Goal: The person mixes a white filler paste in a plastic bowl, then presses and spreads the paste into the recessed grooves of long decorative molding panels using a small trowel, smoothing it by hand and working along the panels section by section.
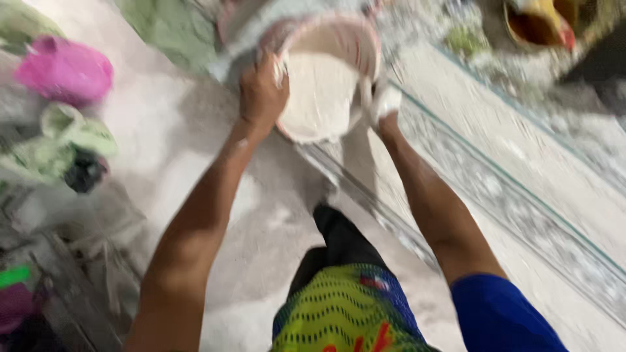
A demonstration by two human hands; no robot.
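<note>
A pale pink bucket [362, 39] filled with thick white paste is held up and tilted in front of me, near the top middle of the head view. My left hand [261, 91] grips its left rim, thumb over the edge. My right hand [385, 101], smeared white with paste, holds the right rim. Both arms reach forward over a dusty floor. The picture is blurred by motion.
A pink plastic bag [65, 70] and green and white bags [62, 140] lie at the left. A patterned white slab [521, 195] with a green edge runs diagonally at the right. An orange and yellow container [541, 23] stands at the top right. Rubble lies at the lower left.
</note>
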